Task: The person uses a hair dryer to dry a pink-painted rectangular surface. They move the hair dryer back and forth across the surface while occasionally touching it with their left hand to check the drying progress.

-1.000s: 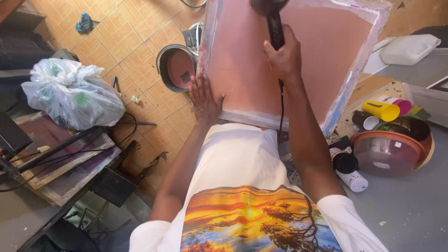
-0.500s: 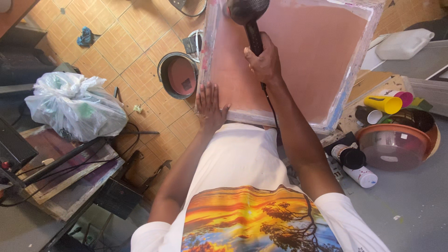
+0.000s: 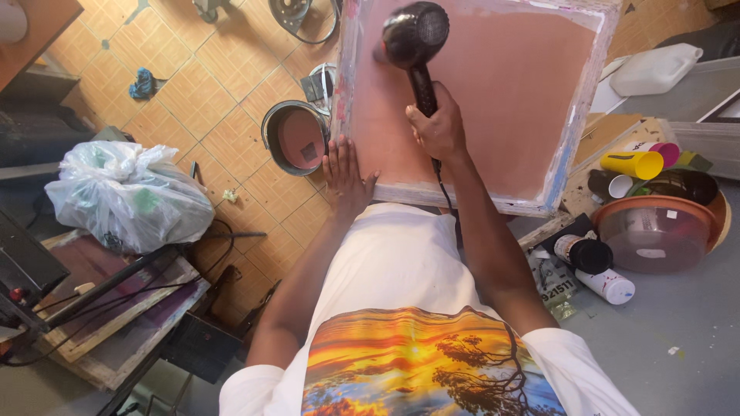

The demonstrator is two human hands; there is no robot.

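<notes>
— Materials and shapes?
— A square screen frame [image 3: 566, 146]: pale wooden border smeared with blue and pink, stretched mesh coated a flat dusty pink. A black hair dryer [image 3: 416, 35], round grilled back, slim handle. Tan tiled floor [image 3: 223, 131] below, with a round metal bucket [image 3: 297, 139] just beside the frame's left edge.
— And the hands?
— Right hand [image 3: 439, 131] clenched around the dryer handle, over the middle of the mesh, dryer head up near the top. Left hand [image 3: 347, 177] flat and spread on the frame's lower left corner, fingers released, palm pressing the wood.
— Around them?
— At right on the grey surface [image 3: 678, 339]: a brown bowl under a clear lid [image 3: 655, 231], a yellow cup [image 3: 634, 163] on its side, a white bottle [image 3: 605, 285] lying down. At left, a knotted white plastic bag [image 3: 127, 196].
— Hard to make out?
— Frame's top edge cut off. Dryer nozzle hidden behind its body. Cord visible only briefly below the wrist.
</notes>
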